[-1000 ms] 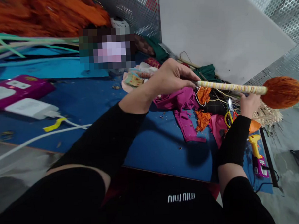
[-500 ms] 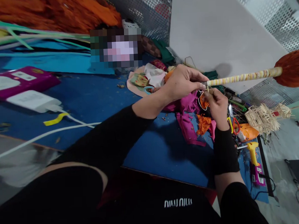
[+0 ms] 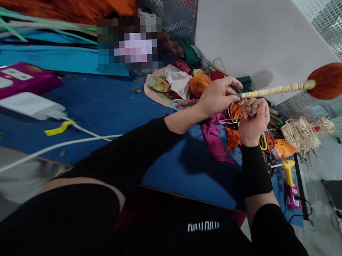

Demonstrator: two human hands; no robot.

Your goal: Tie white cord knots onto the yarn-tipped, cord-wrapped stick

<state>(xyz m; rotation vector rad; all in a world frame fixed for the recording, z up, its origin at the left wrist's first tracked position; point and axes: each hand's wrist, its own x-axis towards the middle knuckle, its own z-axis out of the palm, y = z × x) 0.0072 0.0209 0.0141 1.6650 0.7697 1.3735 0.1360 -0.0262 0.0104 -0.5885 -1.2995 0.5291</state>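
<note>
My left hand (image 3: 217, 97) grips the near end of a stick (image 3: 274, 90) wound in yellow and pink thread, held level above the blue mat (image 3: 124, 107). An orange yarn ball (image 3: 329, 80) caps the stick's far end at the right. Just below the stick, my right hand (image 3: 252, 120) is curled shut, pinching a thin white thread (image 3: 230, 119) that loops down from the stick. Under both hands lie magenta cloth (image 3: 213, 137) and orange scraps (image 3: 233, 137).
A yellow glue gun (image 3: 288, 174), scissors (image 3: 266, 141) and a small straw model (image 3: 301, 133) lie at the right. An orange yarn ball (image 3: 199, 84) and cloth pieces sit behind my hands. A magenta box (image 3: 21, 78), white charger (image 3: 31, 105) and cable (image 3: 55, 148) lie left. A white panel (image 3: 254, 37) stands behind.
My right hand came from under the stick's far end to its near end and turned palm up, pinching the thread. The stick's ball end rose, then dipped slightly.
</note>
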